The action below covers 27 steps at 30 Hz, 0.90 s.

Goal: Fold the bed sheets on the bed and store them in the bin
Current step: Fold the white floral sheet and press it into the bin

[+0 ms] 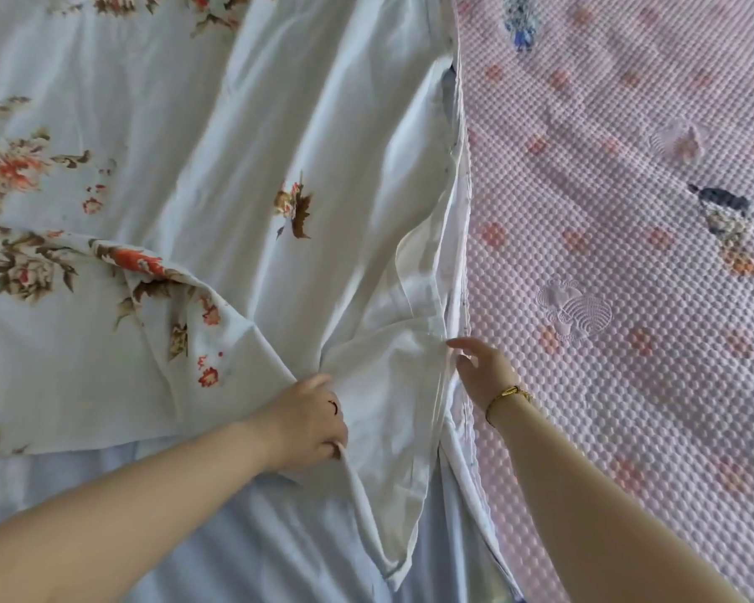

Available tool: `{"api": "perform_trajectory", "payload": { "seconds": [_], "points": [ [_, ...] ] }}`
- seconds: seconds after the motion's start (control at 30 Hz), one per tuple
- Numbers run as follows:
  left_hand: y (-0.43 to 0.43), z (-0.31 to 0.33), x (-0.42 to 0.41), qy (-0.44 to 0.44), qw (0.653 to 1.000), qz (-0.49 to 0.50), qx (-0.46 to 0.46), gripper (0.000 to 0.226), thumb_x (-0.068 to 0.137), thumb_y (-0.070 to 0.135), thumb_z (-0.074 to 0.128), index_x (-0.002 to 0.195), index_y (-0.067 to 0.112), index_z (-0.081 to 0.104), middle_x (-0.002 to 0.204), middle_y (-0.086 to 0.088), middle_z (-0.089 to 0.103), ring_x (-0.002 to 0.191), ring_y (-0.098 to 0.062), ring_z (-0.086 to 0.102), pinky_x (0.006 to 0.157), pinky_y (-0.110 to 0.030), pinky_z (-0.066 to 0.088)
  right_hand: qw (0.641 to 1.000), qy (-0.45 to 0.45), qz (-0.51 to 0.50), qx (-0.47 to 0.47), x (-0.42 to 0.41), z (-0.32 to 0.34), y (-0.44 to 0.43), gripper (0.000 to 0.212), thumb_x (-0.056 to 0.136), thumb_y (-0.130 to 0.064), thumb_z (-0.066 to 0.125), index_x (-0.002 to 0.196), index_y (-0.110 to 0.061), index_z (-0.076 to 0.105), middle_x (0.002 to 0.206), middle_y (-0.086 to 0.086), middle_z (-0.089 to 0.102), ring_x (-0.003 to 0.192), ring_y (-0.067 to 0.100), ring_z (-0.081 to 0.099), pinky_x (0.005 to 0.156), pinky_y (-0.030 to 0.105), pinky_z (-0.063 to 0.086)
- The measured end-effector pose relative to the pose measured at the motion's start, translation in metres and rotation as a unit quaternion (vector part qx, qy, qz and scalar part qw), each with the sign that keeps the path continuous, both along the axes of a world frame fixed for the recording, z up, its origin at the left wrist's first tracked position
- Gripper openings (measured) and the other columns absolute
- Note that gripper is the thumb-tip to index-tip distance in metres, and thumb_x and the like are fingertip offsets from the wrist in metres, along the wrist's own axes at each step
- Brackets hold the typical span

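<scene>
A pale blue bed sheet printed with orange and brown flowers lies spread over the left half of the bed, its plain underside turned up along the right edge. My left hand grips a bunched fold of the sheet near its lower middle. Just to the right, my right hand, with a gold bracelet on the wrist, has loosely curved fingers whose tips touch the sheet's hemmed right edge. The bin is out of view.
A pink quilted mattress cover with embossed shells and small coloured patches fills the right half. A plain light blue layer lies under the sheet along the bottom.
</scene>
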<state>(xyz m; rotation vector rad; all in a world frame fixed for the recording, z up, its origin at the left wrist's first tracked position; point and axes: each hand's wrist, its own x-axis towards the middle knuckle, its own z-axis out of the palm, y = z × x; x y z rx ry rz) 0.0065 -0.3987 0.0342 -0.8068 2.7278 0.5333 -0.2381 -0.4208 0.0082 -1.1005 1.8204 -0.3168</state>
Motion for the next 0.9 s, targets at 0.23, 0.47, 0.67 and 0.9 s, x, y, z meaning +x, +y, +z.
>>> {"api": "perform_trajectory", "payload": {
  "seconds": [0.23,0.47,0.67,0.9],
  "points": [
    [-0.036,0.02,0.021,0.163,0.868,0.427,0.193,0.017,0.087,0.037,0.048,0.072,0.033,0.055,0.064,0.009,0.056,0.066,0.001,0.052,0.06,-0.014,0.035,0.996,-0.009,0.079,-0.026,0.021,-0.001,-0.036,0.039,0.09,0.002,0.038,0.116,-0.015,0.062,0.131,0.004,0.049,0.126,0.02,0.042,0.106,0.026,0.03],
    [-0.088,0.013,0.062,0.147,0.743,0.652,0.044,0.024,0.094,0.005,0.042,0.113,-0.002,0.056,0.111,-0.022,0.059,0.106,-0.035,0.052,0.08,-0.032,0.035,0.993,-0.02,0.113,0.032,0.016,-0.022,-0.05,0.045,0.089,0.002,0.04,0.115,-0.027,0.062,0.139,0.003,0.039,0.131,0.025,0.036,0.109,0.034,0.031],
    [-0.114,0.002,0.048,0.117,0.766,0.603,0.192,0.048,0.09,0.016,0.056,0.136,0.01,0.043,0.142,-0.006,0.042,0.13,-0.021,0.039,0.099,-0.026,0.032,0.922,0.148,0.355,0.05,0.011,-0.025,-0.048,0.075,0.085,0.001,0.041,0.143,-0.042,0.017,0.154,-0.012,0.003,0.143,0.019,-0.005,0.115,0.033,0.002],
    [-0.118,-0.001,0.015,0.01,0.828,0.532,0.179,0.022,0.077,0.031,0.068,0.076,0.016,0.052,0.087,-0.012,0.061,0.084,-0.027,0.053,0.066,-0.025,0.036,0.896,0.159,0.411,0.054,0.01,-0.028,-0.045,0.068,0.089,-0.035,0.052,0.146,-0.035,0.014,0.153,-0.018,0.007,0.143,0.015,-0.006,0.114,0.031,-0.005]
  ]
}}
